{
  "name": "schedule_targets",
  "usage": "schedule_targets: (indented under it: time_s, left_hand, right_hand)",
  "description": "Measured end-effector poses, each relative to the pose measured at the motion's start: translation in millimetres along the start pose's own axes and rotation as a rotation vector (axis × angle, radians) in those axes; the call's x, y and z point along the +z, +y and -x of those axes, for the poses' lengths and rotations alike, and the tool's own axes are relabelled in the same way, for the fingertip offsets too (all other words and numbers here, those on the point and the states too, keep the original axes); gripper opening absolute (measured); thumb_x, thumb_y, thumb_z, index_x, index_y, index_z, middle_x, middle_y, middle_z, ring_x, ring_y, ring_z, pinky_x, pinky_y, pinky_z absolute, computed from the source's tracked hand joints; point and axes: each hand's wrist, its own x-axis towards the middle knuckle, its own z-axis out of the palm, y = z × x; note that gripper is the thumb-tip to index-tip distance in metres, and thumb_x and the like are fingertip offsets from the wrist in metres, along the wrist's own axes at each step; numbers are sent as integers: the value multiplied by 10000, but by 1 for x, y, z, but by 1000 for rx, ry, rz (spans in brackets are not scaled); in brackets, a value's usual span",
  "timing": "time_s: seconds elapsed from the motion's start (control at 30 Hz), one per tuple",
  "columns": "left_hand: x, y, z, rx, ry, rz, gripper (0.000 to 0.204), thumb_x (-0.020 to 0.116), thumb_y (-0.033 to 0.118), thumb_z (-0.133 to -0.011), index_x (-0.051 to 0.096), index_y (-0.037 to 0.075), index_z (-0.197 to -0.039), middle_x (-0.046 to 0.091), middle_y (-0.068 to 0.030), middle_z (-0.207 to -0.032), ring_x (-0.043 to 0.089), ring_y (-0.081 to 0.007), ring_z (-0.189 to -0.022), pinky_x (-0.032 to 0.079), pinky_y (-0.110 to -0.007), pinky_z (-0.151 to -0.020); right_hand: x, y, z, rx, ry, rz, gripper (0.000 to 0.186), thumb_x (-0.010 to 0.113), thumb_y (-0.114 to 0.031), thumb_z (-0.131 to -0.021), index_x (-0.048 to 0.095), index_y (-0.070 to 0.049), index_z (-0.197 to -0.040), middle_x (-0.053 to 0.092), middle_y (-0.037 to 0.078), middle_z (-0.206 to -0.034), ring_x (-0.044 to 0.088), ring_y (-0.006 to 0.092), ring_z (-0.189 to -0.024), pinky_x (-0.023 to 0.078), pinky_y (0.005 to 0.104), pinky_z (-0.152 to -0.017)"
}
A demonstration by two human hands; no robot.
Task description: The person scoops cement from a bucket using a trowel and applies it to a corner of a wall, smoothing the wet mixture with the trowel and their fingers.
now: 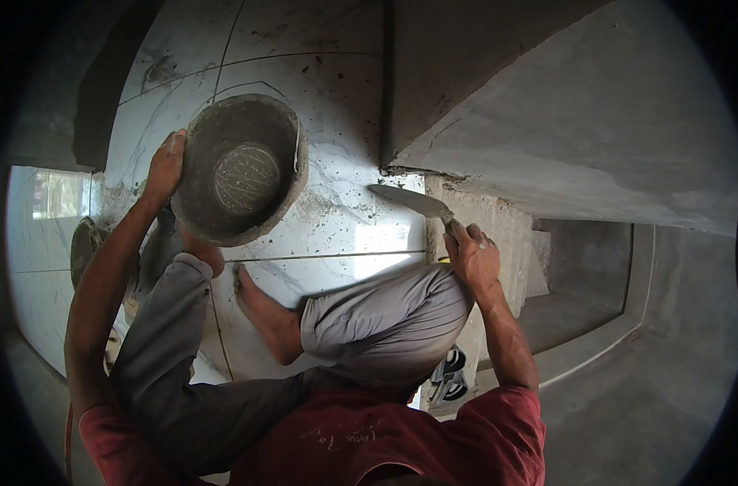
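My left hand (167, 164) grips the left rim of a grey, mortar-stained bucket (199, 178). The bucket is tipped so that its inside faces me, with a scratched film of mortar on its bottom. A thin wire handle lies beyond its far rim. In my right hand (473, 257) is a trowel (409, 198), my fingers closed round its handle. Its long blade points left, over the tiles beside the wall corner. The blade touches nothing that I can make out.
White marbled floor tiles (328, 219) are strewn with mortar crumbs. A grey plastered wall (563, 138) rises at the right, above a rough ledge (486, 212) and a recessed opening (584, 267). Sandals (450, 374) lie by my right knee. My bare foot (273, 324) rests on the tiles.
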Motion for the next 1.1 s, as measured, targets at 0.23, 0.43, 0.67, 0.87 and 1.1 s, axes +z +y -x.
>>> schedule_targets:
  time_s: [0.23,0.43,0.67,0.87,1.1]
  left_hand:
    - [5,-6,0,43,44,-12,602,356,436,-967,469,-82,-1253,531,-270,-1234,486,-369,-1187,331,-347,-1014]
    - [-4,6,4,11,-66,14,555,351,419,-974,504,-64,-1203,567,-243,-1175,522,-361,-1115,351,-355,-976]
    - [5,-4,-1,51,52,23,557,361,444,-966,533,-48,-1162,595,-248,-1096,558,-361,-1034,384,-373,-924]
    - [3,10,8,49,48,53,551,354,443,-969,542,-45,-1143,608,-238,-1074,572,-343,-1014,394,-376,-908]
    - [4,-2,4,79,60,9,510,350,413,-977,543,-40,-1113,608,-237,-1041,569,-359,-985,398,-379,-892]
  right_hand:
    - [2,8,-3,-96,96,113,269,626,-233,-817,614,-146,-1072,581,94,-886,593,311,-843,467,444,-734]
    - [-22,66,28,109,122,221,249,619,-214,-817,615,-143,-1055,580,108,-848,591,332,-779,463,456,-673]
    - [-18,38,10,12,-21,-77,233,600,-279,-859,595,-90,-994,630,152,-868,630,370,-738,510,450,-628]
    - [-4,42,-28,-27,-32,29,224,562,-314,-884,597,-123,-996,638,153,-875,638,369,-700,519,450,-593]
    - [-31,54,-26,11,16,104,261,553,-336,-889,593,-125,-1037,636,165,-877,642,370,-727,521,449,-607]
